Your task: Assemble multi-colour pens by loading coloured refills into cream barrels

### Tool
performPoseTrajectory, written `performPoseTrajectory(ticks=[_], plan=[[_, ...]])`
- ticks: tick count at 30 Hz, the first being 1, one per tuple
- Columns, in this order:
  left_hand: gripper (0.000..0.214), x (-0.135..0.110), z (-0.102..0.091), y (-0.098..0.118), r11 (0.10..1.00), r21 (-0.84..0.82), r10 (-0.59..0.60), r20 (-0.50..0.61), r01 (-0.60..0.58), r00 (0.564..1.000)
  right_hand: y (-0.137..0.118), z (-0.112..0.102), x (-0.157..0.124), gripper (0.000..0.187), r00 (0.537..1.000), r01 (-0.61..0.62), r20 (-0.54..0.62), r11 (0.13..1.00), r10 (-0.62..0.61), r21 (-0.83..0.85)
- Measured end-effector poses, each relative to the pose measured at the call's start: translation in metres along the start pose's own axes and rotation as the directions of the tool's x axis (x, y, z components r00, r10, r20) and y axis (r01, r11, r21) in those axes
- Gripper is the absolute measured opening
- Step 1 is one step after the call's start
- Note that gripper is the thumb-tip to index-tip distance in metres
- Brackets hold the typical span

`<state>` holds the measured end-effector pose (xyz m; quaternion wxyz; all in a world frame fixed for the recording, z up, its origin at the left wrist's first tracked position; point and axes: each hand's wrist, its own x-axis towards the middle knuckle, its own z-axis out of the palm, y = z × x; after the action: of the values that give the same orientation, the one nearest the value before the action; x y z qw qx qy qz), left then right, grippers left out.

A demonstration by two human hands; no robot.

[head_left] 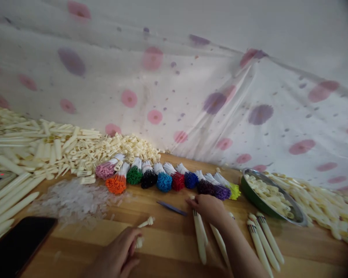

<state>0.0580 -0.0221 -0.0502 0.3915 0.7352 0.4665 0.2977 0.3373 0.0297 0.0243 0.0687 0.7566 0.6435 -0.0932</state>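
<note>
My left hand (118,253) rests low on the wooden table (168,239), fingers pinched round a small cream plastic piece (139,242). Another small cream piece (147,222) lies just beyond it. My right hand (207,208) reaches forward, its curled fingers on the top of cream pen barrels (200,237) that lie on the table. A row of coloured refill bundles (165,179), pink through yellow-green, lies just past that hand. A blue-grey flat tool (171,208) sits between the hands.
A green bowl (251,195) of cream parts stands at the right, with more barrels (263,241) in front and a loose pile (321,200) behind. Heaps of cream parts (55,146) fill the left. Clear bits (69,200), a black phone (17,243), and a spotted cloth (174,88) are also here.
</note>
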Motion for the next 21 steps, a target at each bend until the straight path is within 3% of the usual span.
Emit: performPoseTrajectory(ticks=[4, 6, 10, 13, 15, 17, 21], plan=[[0.031, 0.006, -0.005, -0.002, 0.999, 0.033, 0.041, -0.149, -0.036, 0.988, 0.005, 0.004, 0.004, 0.043, 0.987, -0.130, -0.098, 0.990, 0.125, -0.047], [0.029, 0.008, -0.010, -0.002, 0.996, 0.057, 0.069, -0.154, -0.061, 0.986, 0.006, 0.004, 0.005, 0.045, 0.979, -0.163, -0.135, 0.986, 0.155, -0.046], [0.024, 0.008, -0.017, 0.006, 0.988, 0.116, 0.113, -0.097, -0.101, 0.989, 0.001, 0.000, 0.003, 0.047, 0.966, -0.170, -0.205, 0.985, 0.159, -0.036], [0.018, 0.013, -0.030, 0.013, 0.976, 0.193, 0.138, -0.207, -0.098, 0.968, -0.009, -0.002, 0.000, 0.040, 0.959, -0.133, -0.256, 0.991, 0.120, -0.031], [0.014, 0.020, -0.051, 0.016, 0.972, 0.223, 0.120, -0.209, -0.072, 0.971, -0.018, -0.001, -0.003, 0.035, 0.954, -0.073, -0.294, 0.997, 0.061, -0.028], [0.020, 0.027, -0.085, 0.014, 0.967, 0.251, 0.047, -0.303, 0.032, 0.952, -0.028, 0.004, -0.006, 0.032, 0.944, 0.013, -0.330, 1.000, -0.020, -0.023], [0.017, 0.028, -0.168, -0.002, 0.902, 0.297, -0.117, -0.531, 0.314, 0.839, -0.046, 0.018, -0.010, 0.028, 0.908, 0.182, -0.382, 0.983, -0.171, -0.008]])
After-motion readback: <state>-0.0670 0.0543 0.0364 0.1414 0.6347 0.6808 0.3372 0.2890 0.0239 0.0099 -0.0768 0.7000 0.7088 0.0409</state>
